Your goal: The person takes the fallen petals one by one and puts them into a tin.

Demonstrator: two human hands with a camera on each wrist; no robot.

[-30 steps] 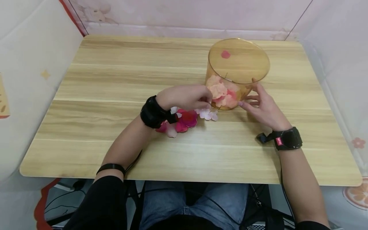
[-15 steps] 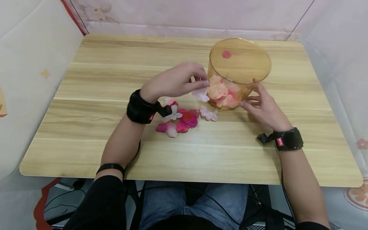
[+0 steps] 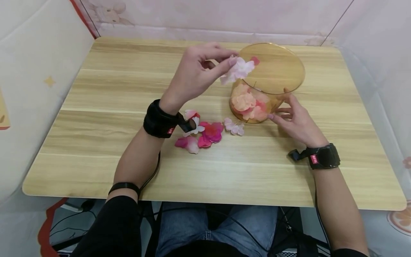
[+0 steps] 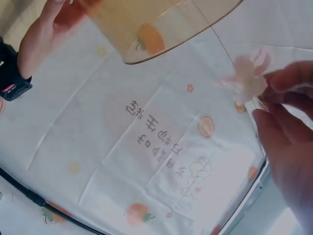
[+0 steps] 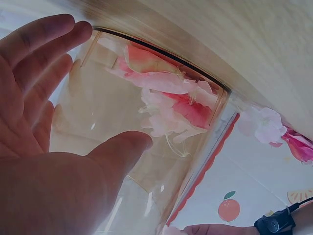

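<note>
Blossom (image 3: 238, 70), pale pink, sat pinched between thumb and fingertips of L hand (image 3: 196, 73), raised off the table (image 3: 96, 142) and hanging right at the near-left rim of the amber jar (image 3: 273, 76), just above its top; L wrist view showed the same pinch, blossom (image 4: 247, 78) at the fingertips w/ the jar (image 4: 146, 29) up and to the side. R hand (image 3: 295, 119) was on the jar's right wall, fingers mostly straight and spread, thumb and fingertips pressed flat to the plastic, steadying it, not wrapped round it; R wrist view confirmed thumb against the clear wall. Jar stood on the table, back-right of centre, w/ a heap of peach and pink petals (image 3: 248, 101) at the bottom and one red petal higher up, whether on the far wall or rim I couldn't tell. Loose pile (image 3: 205, 134) of red, magenta and white petals lay on the table near the L wrist, and a small pale blossom (image 3: 234, 127) lay just beside the jar's base, apart from the pile. Judging by this, step in hand was approx. the carry-over: one blossom lifted and brought to the jar mouth, not yet let go. Next move would call for getting the pinch fully over the opening, inside the rim, then spreading the fingers so the light blossom falls in and doesn't cling or drift out; R hand should keep bracing the jar meanwhile.
</note>
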